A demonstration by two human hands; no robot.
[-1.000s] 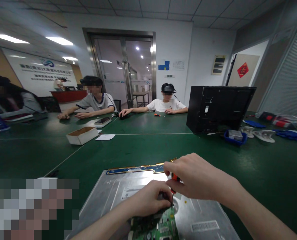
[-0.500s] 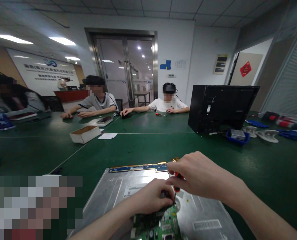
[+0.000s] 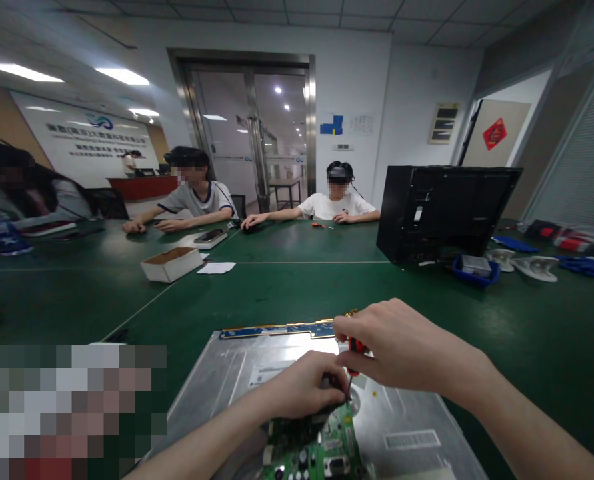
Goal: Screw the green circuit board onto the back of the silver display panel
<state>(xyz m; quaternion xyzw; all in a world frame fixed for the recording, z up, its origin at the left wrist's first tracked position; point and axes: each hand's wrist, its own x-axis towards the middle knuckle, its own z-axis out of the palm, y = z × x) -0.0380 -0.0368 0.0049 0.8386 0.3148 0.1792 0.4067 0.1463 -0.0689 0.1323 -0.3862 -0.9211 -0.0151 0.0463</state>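
Observation:
My right hand (image 3: 394, 343) is closed around the red and black handle of a screwdriver (image 3: 355, 347), whose thin shaft points down at the far edge of a green circuit board (image 3: 321, 447). Close to that tip, my left hand (image 3: 309, 383) is curled, thumb and fingers together; whatever they pinch is hidden. The board lies on the back of a flat silver metal panel (image 3: 409, 417), in front of the left hand. Along the panel's far edge runs a narrow blue circuit strip (image 3: 277, 331), its right end partly behind my right hand.
An open white box (image 3: 171, 265) and a paper sheet (image 3: 217, 268) lie beyond, to the left. A black monitor housing (image 3: 447, 213) stands to the right, with a blue tray (image 3: 477, 270) before it. Several people sit around the green table (image 3: 287, 290).
The view has shifted slightly. Both hands stay at the board's far edge, the right one still holding the screwdriver upright, with little visible movement.

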